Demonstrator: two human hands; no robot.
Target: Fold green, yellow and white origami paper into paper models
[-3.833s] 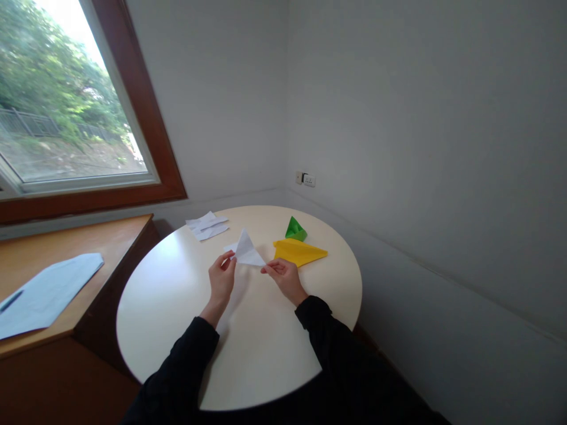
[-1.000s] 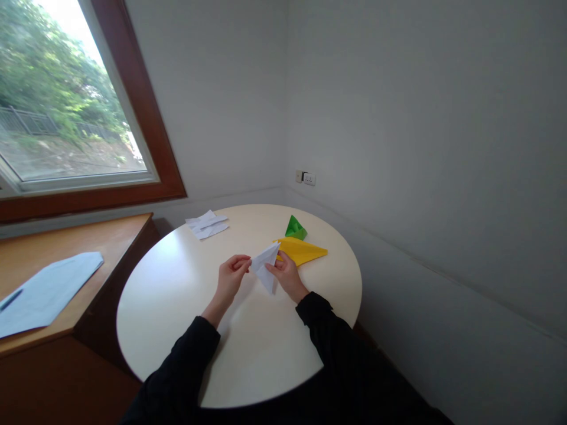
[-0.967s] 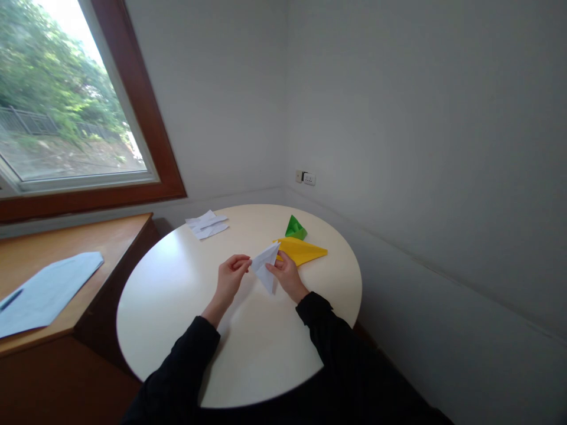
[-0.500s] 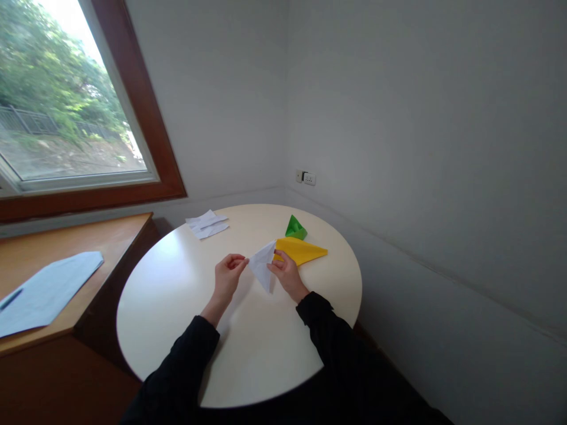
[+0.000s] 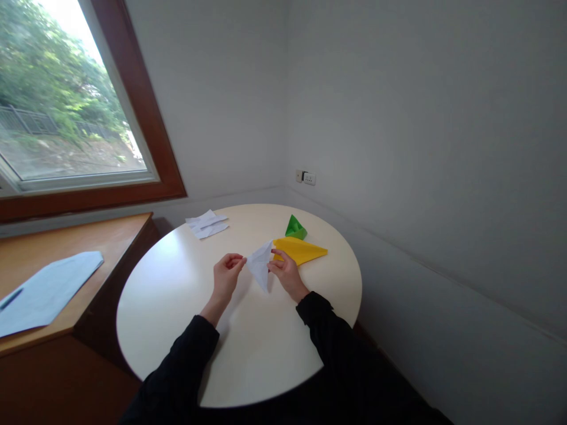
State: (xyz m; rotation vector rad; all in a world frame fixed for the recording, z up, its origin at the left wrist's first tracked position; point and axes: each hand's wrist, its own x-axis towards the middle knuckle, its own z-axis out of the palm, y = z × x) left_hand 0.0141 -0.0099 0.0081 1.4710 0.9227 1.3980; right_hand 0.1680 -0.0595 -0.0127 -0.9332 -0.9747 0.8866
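A folded white paper (image 5: 260, 265), roughly triangular with one point hanging down, is held up between my two hands over the table. My left hand (image 5: 228, 273) pinches its left corner between thumb and fingertips. On the other side, my right hand (image 5: 286, 272) has thumb and fingers closed on the paper's right edge. Just behind that hand lies a yellow folded paper (image 5: 303, 250), partly covered by my fingers. A green paper boat (image 5: 295, 228) stands beyond the yellow one.
Several white paper pieces (image 5: 207, 224) lie at the back left of the round white table (image 5: 168, 307). To the left, a wooden counter (image 5: 124, 233) bears a light blue sheet (image 5: 57, 286) with a pen (image 5: 11, 298). A wall socket (image 5: 309, 178) is in the corner behind.
The white paper has shifted slightly left with my left hand, and its folds look a little more spread. My right hand has hardly moved.
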